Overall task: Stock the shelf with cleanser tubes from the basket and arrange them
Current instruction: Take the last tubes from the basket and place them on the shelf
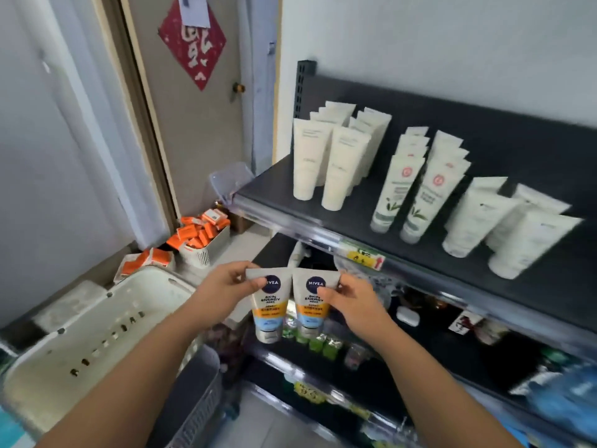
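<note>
Left hand (231, 281) pinches top of left Nivea tube (267, 305); right hand (350, 297) pinches right Nivea tube (310, 302); both tubes side by side, cap down, near front of dark shelf (323, 215); white basket (106, 321) at near left.

Door (197, 134): beige, with a light frame. A red diamond decoration (192, 46) is fixed to the door's upper part, and a white paper sheet (193, 9) overlaps its top corner. The knob (238, 88) sits at the door's right edge. At the door's foot stands a white slotted bin (206, 252) heaped with orange packets (200, 229). A second orange batch (145, 261) lies lower, left of the door's foot.
</note>
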Tool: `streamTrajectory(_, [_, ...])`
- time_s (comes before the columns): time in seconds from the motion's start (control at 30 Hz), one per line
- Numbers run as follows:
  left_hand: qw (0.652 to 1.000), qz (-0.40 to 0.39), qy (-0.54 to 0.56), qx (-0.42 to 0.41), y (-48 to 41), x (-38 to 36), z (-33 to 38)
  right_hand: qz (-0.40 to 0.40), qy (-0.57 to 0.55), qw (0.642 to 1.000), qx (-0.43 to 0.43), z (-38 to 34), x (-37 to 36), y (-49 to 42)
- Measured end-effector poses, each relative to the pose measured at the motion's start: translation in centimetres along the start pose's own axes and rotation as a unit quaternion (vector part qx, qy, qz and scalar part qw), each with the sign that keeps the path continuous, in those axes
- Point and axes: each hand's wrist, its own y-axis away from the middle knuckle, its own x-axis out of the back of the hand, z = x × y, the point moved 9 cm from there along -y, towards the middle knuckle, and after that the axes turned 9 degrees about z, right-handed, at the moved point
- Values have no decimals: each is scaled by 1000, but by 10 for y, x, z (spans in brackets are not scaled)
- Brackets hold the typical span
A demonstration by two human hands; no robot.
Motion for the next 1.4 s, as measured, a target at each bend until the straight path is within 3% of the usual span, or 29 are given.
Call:
streamTrajectory(0.27, [993, -76, 81, -40, 27, -174, 99, 93, 82, 990, 63, -1, 209, 78])
streamTrajectory(0.53, [983, -135, 87, -84, 50, -322, 185, 172, 69, 980, 77, -1, 368, 141])
streamTrajectory(0.7, [972, -181, 100, -111, 51, -381, 235, 228, 54, 969, 79, -3, 434, 160])
streamTrajectory(0.97, [945, -210, 73, -241, 26, -465, 317, 353, 39, 926, 126, -33, 536, 171])
streamTrajectory(1.2, [951, -228, 83, -193, 0, -539, 305, 380, 83, 919, 67, -1, 584, 153])
streamTrajectory(1.4, [964, -202, 50, -163, -11, -552, 286, 392, 63, 918, 14, 31, 595, 153])
